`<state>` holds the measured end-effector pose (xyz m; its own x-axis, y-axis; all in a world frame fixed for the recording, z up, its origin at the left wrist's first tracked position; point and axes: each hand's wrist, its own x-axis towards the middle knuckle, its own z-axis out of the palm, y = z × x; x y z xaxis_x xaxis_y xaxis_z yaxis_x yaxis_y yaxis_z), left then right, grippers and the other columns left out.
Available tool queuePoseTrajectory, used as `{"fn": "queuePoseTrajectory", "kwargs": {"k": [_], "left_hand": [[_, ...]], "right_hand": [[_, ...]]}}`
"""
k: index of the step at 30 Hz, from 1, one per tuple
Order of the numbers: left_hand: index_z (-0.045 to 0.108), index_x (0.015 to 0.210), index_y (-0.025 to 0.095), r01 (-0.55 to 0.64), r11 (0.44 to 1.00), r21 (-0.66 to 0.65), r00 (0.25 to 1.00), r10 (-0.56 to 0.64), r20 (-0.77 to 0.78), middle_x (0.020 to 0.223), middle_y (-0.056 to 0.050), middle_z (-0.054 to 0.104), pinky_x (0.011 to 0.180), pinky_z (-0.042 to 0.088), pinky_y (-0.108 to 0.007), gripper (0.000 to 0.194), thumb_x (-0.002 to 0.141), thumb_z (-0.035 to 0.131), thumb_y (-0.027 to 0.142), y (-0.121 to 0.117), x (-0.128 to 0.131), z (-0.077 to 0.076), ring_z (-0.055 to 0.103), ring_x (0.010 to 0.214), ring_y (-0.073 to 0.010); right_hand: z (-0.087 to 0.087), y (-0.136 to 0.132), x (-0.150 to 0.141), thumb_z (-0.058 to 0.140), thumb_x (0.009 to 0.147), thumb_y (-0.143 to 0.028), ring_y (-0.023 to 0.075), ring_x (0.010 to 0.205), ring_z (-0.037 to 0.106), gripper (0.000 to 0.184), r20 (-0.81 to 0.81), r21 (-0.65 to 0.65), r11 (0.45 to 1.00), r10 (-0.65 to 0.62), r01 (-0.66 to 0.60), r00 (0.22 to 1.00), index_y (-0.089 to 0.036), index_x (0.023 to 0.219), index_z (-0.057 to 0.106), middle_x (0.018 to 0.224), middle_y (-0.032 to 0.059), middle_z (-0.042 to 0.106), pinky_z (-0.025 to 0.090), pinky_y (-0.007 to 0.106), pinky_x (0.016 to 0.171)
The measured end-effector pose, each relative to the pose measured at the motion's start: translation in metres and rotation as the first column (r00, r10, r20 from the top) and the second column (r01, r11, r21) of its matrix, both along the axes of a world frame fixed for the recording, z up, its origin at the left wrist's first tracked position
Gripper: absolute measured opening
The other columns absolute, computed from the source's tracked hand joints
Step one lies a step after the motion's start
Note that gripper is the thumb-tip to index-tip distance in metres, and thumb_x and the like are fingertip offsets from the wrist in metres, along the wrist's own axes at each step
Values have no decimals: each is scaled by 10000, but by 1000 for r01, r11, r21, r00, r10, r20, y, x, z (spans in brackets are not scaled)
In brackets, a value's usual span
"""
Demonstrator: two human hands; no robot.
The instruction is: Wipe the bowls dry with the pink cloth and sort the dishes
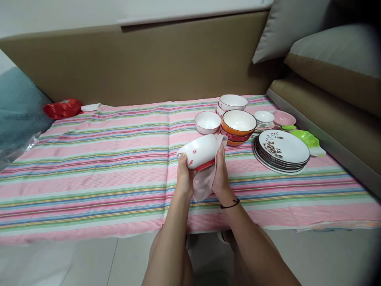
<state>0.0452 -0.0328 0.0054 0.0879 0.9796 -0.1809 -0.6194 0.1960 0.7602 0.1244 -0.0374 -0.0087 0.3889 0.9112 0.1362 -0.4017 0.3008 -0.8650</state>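
Observation:
Over the striped cloth, my left hand grips the near rim of a white bowl with red marks and a red foot, tilted on its side. My right hand presses a pale pink cloth against the bowl's outside and base. The cloth hangs down between both hands. A black band circles my right wrist.
The pink striped cover spreads over a low sofa seat. At right stand a white bowl, stacked orange bowls, two more stacked bowls, a plate stack, small dishes, a pink dish and green dishes. A red packet lies far left.

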Motion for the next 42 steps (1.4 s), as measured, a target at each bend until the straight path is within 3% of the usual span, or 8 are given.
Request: {"fn": "queuePoseTrajectory", "kwargs": {"k": [4,13,18,23,29,33,37,42], "left_hand": [[627,1087,191,2,999,-39,999,-4,-37,1049,-72,708,869,542,-374,537,736,634,598,0,-1,0,645,1056,-281],[620,1200,206,158,982,-102,987,-154,45,1108,-83,706,937,521,-389,537,816,576,578,-2,-10,3,632,1094,-273],[551,1312,204,320,929,-187,941,-288,178,1200,-135,666,930,512,-457,748,829,356,742,-5,-14,11,625,1108,-300],[627,1231,161,384,864,-327,919,-391,46,1092,-185,693,850,530,-432,953,714,269,877,-3,-17,2,648,1041,-323],[734,1019,172,88,973,-213,932,-156,-328,797,-105,716,664,510,-306,620,738,575,702,5,-19,-4,658,779,-246],[721,751,146,19,999,-49,907,-38,-420,626,-40,644,584,457,-244,489,717,659,629,9,-22,-4,571,603,-151],[719,805,150,-17,997,-77,968,-3,-253,677,-25,664,552,450,-231,479,691,696,615,10,-19,-2,578,587,-132],[719,943,148,-22,991,-130,999,25,24,912,-50,731,760,525,-256,391,777,681,499,8,-5,-2,677,807,-169]], "right_hand": [[2,-5,3,368,984,-433,138,1448,247,504,192,66,996,-68,56,979,-298,1467,318,1580,-11,253,260,358,1185],[-3,3,15,357,977,-463,178,1413,332,482,174,26,988,-152,149,973,-264,1411,424,1520,10,379,310,393,1163],[1,2,16,398,951,-486,187,1340,427,482,206,25,988,-156,154,966,-236,1357,468,1430,48,484,381,370,1098],[3,5,22,470,900,-504,206,1081,585,382,183,-41,969,-231,243,955,-201,1084,613,1099,55,651,467,362,957],[0,12,35,694,733,-396,194,894,645,344,-232,-307,906,-367,291,901,-145,967,677,914,33,697,529,311,805],[-5,8,39,710,709,-401,184,833,643,283,-424,-306,952,-157,22,892,-172,867,662,815,3,687,544,312,778],[-12,2,36,658,743,-479,177,673,597,297,-482,-312,931,15,-187,876,-190,735,593,667,-13,621,553,351,694],[-14,1,32,639,766,-481,160,737,575,306,-286,-319,943,-194,98,938,-190,830,568,778,-7,617,517,322,739]]}}
